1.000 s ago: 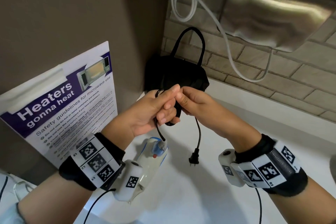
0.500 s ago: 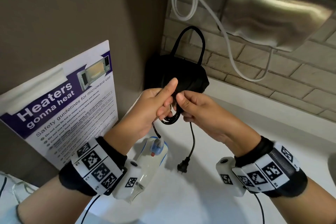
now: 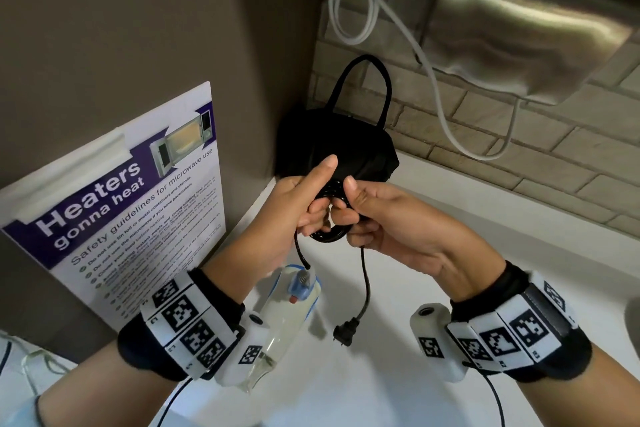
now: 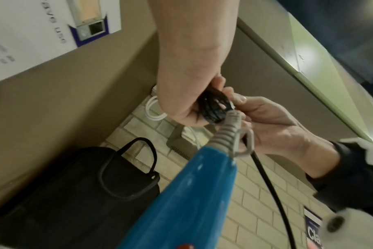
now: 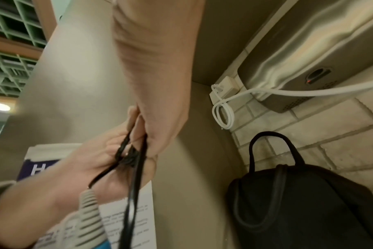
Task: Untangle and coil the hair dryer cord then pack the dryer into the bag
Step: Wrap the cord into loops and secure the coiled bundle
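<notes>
Cord [image 3: 363,274]: black, smooth rubbery sheath with slight sheen. Hair dryer [image 3: 294,312]: glossy moulded plastic, white and blue, with a ribbed grey matt strain relief [image 4: 229,131]. Bag [image 3: 346,149]: black matt cloth with corded handle. Surface [image 3: 433,253]: white, smooth, faintly glossy. Wall dryer [image 3: 519,24]: brushed metal, satin finish. Brick wall [image 3: 519,156]: rough, matt. Poster [image 3: 121,204]: smooth printed board. White cable [image 3: 433,80]: smooth plastic.

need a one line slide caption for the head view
Both hands, left hand and right hand, hold the coiled black cord above the hair dryer, plug dangling, black bag behind.
</notes>
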{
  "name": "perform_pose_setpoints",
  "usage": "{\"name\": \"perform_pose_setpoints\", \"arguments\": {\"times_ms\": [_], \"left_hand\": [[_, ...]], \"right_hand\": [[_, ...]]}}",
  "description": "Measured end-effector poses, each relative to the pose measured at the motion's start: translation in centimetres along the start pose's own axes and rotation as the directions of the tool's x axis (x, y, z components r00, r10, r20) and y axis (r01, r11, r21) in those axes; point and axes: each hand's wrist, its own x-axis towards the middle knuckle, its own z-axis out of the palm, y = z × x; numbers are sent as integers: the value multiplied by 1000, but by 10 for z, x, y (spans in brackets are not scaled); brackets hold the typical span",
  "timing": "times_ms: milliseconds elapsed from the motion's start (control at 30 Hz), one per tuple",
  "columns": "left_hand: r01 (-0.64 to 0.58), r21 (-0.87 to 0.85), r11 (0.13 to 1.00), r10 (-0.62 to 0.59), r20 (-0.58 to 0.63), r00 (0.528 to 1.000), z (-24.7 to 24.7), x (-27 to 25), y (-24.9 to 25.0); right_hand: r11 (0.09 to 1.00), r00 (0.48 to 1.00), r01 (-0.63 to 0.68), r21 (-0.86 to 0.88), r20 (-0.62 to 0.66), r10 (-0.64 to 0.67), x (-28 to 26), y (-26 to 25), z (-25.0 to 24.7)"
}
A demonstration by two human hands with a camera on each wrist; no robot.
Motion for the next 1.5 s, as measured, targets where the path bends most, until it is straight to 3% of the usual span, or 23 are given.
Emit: {"name": "perform_pose_setpoints", "arguments": {"times_ms": [200, 300, 500, 700, 900, 1067, 1200, 1333, 1500], "left_hand": [[-2, -291, 957, 72, 227, 971, -7, -3, -19], [29, -353, 935, 67, 257, 964, -11, -6, -23], [36, -130, 991, -8, 208, 978, -9, -7, -16], [-10, -161, 987, 66, 350, 934, -6, -7, -2], [0, -167, 986, 54, 322, 945, -10, -8, -15], [-25, -235, 972, 91, 275, 957, -9, -8, -12], [20, -264, 964, 44, 233, 971, -16, -9, -10], [54, -287, 957, 4, 197, 980, -23, -9, -9], [92, -367, 926, -19, 198, 980, -27, -6, -9]], "right_hand": [[969, 991, 73, 234, -125, -44, 3, 1, -1], [966, 991, 53, 252, -129, -21, 4, 5, 0], [978, 994, -81, -192, -83, 66, -1, -5, -7], [983, 989, 44, 180, -144, -17, -4, -7, -8], [976, 998, 23, 217, -66, -9, -2, 4, -12], [993, 997, 82, 80, -18, -81, 3, 6, -22], [979, 984, 135, -154, -92, -150, 8, 20, -30], [867, 944, 92, -489, -235, -232, 11, 34, -37], [720, 914, -77, -690, -337, -225, 15, 68, -56]]}}
